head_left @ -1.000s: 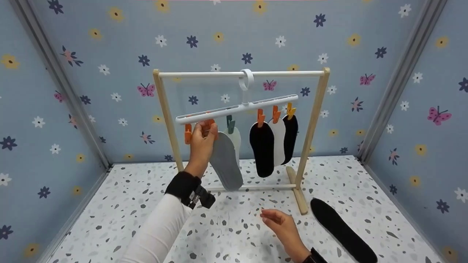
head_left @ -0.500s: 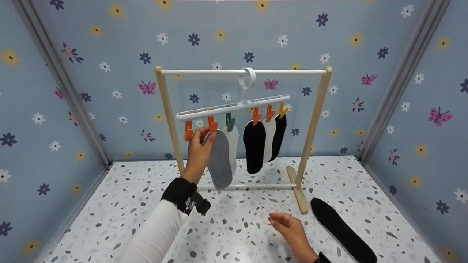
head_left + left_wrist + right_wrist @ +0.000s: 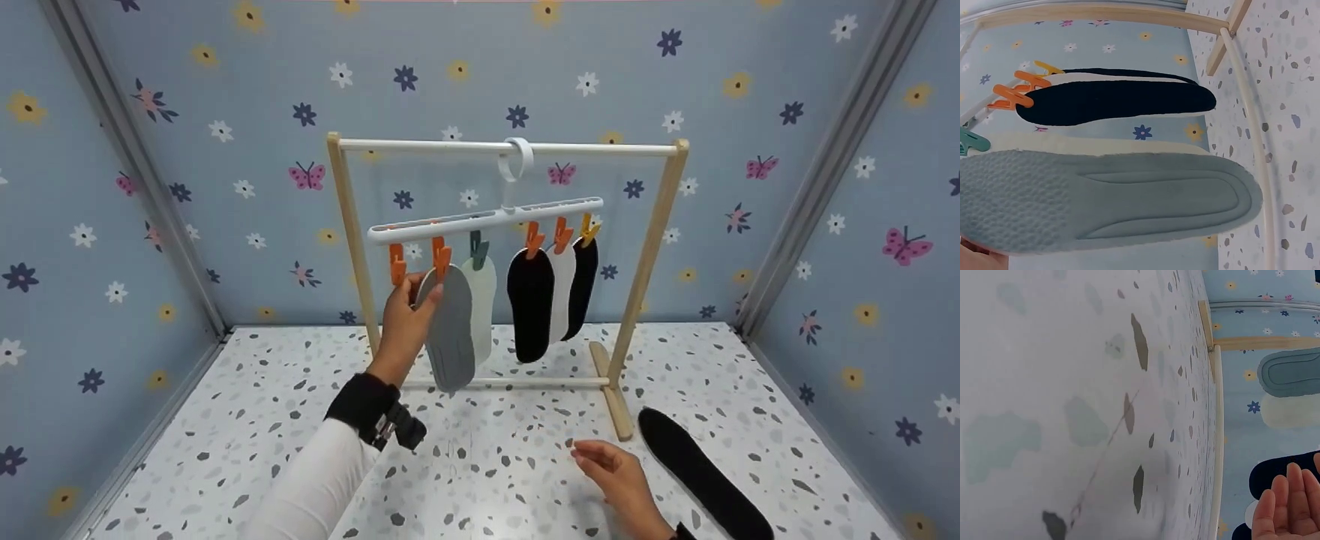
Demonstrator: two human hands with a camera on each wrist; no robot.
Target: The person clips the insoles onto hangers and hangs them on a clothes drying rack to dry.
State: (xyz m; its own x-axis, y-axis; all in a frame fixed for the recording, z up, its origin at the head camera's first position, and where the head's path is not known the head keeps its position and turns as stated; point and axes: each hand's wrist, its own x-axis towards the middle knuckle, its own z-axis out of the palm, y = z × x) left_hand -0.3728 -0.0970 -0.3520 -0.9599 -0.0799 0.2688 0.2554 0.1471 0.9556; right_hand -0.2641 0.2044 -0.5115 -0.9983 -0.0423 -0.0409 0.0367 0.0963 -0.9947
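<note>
My left hand (image 3: 405,322) pinches the upper left edge of a grey insole (image 3: 451,337), thumb in front. An orange clothespin (image 3: 442,259) grips that insole's top and hangs from the tilted white hanger bar (image 3: 480,220). In the left wrist view the insole's dimpled forepart and ridged heel (image 3: 1185,194) fill the foreground. Beside it a pale insole (image 3: 484,307) hangs from a green clothespin (image 3: 478,249). My right hand (image 3: 621,476) hovers low over the table, fingers loosely bent and holding nothing; its fingers also show in the right wrist view.
Right of the hanger's middle hang a black insole (image 3: 531,307), a white one (image 3: 561,292) and another black one (image 3: 583,289). An unused orange clothespin (image 3: 397,264) hangs at the left end. A wooden rack (image 3: 647,262) holds the hanger. One black insole (image 3: 701,469) lies on the speckled table.
My left hand has slid down from the orange clothespin to the grey insole's edge. The hanger and its insoles have swung slightly. My right hand has drifted right and a little toward me.
</note>
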